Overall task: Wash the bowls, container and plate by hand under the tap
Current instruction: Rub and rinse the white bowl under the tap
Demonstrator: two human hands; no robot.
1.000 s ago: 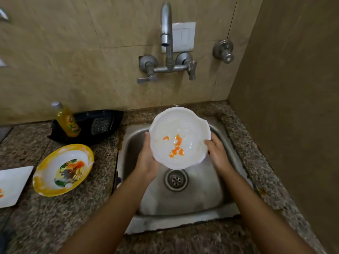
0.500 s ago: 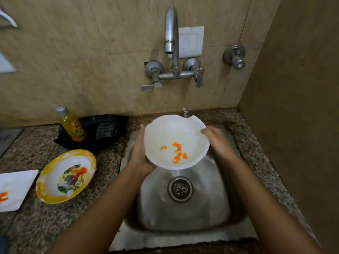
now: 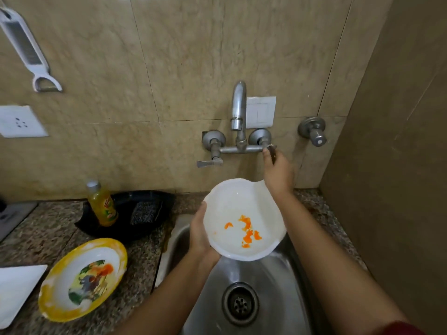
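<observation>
A white bowl with orange food bits hangs over the steel sink, below the tap spout. My left hand holds it alone by its left rim. My right hand is raised to the wall, fingers closed on the tap's right handle. No water runs from the spout. A yellow-rimmed bowl with a picture inside sits on the counter at the left. A white square plate lies at the far left edge.
A yellow soap bottle stands in a black tray holding a scrubber. The left tap handle sticks out. A separate valve sits near the right wall. A grater hangs upper left.
My right hand let go of the white bowl and rose to the tap's right handle. My left hand keeps the bowl over the sink. The view has tilted up.
</observation>
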